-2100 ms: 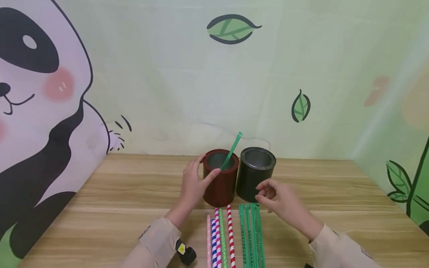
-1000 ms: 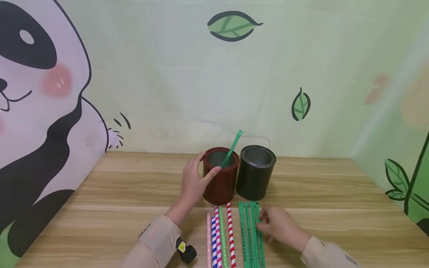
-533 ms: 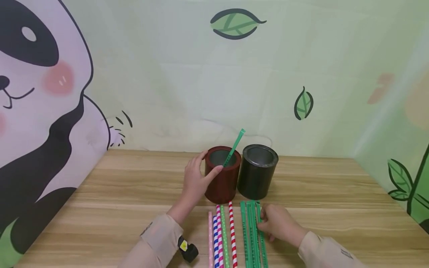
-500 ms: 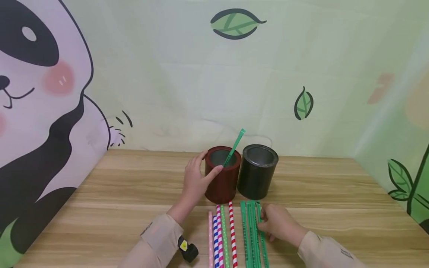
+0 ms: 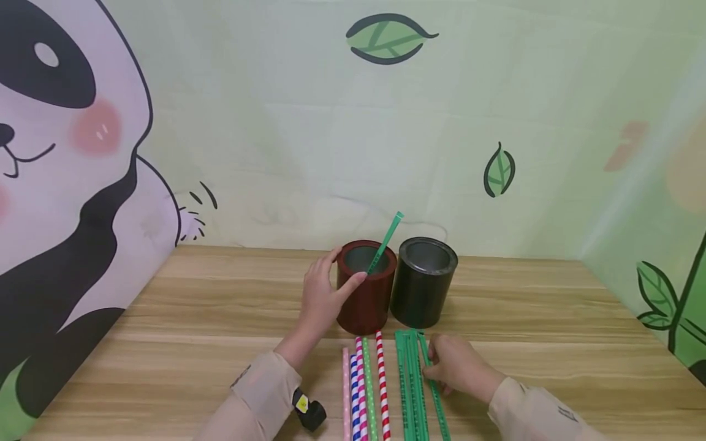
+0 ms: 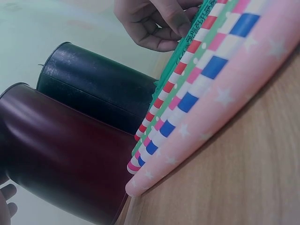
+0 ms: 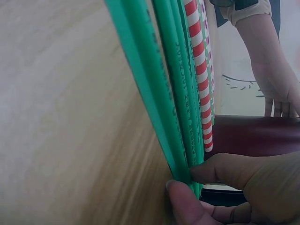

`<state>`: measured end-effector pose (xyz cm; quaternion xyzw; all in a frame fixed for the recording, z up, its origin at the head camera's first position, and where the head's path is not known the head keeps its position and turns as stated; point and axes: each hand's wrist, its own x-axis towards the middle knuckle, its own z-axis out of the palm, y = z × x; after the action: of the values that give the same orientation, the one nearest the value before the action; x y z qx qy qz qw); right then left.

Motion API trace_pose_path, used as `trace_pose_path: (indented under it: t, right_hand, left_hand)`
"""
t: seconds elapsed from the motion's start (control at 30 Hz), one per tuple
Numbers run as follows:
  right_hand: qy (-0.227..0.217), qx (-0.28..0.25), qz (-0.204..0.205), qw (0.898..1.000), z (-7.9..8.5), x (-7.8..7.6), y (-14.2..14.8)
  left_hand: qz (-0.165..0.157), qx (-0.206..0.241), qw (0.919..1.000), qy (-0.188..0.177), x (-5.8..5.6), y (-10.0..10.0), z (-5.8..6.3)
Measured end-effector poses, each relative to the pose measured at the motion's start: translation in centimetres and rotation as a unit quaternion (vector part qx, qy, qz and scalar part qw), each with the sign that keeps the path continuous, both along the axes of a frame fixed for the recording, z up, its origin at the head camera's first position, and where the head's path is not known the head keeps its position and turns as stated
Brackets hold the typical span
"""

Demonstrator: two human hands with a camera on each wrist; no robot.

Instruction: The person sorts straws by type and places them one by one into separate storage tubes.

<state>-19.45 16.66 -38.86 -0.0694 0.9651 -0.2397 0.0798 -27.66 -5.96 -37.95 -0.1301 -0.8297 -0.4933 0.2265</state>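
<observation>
My left hand (image 5: 322,294) holds the dark red cup (image 5: 361,306) at its left side, thumb on the front rim. One green wrapped straw (image 5: 386,242) leans inside that cup, its upper end sticking out. My right hand (image 5: 463,367) pinches the rightmost green wrapped straw (image 7: 150,93) between thumb and finger near its far end. This straw lies on the table, angled slightly away from several other green wrapped straws (image 5: 410,392) beside it. Touching the red cup's right side or nearly so is a black cup (image 5: 421,294); no straw shows in it.
Left of the green straws lie paper straws: a red-striped one (image 5: 382,386), a green dotted one (image 5: 369,386), a pink-striped one (image 5: 361,373), a blue-striped one (image 5: 355,392) and a pink starred one (image 6: 211,112). A printed backdrop (image 5: 276,122) closes off the wooden table's (image 5: 220,306) far edge.
My right hand has come down from in front of the black cup to the green straws. The rightmost straw has shifted right, apart from the others. My left hand stays on the red cup.
</observation>
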Motion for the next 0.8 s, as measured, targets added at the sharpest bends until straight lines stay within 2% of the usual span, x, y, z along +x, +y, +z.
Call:
trace_pose_path:
  t: [0.23,0.4,0.7,0.8]
  right_hand:
    - [0.003,0.000,-0.002,1.000,0.0,0.0,0.1]
    - [-0.010,-0.003,-0.011,1.000,0.1,-0.1,0.1]
    - [-0.036,-0.045,-0.023,0.998,0.7,0.1,1.0]
    - [-0.042,-0.062,-0.015,0.997,1.1,0.0,1.5]
  left_hand:
    - [-0.001,0.002,1.0000,-0.002,-0.1,0.0,0.0]
    - [-0.001,0.007,1.0000,-0.001,0.0,0.0,0.0]
    - [-0.003,0.008,0.9999,-0.007,0.0,0.1,0.0]
    - [-0.003,0.009,0.9999,-0.010,0.0,0.0,0.0]
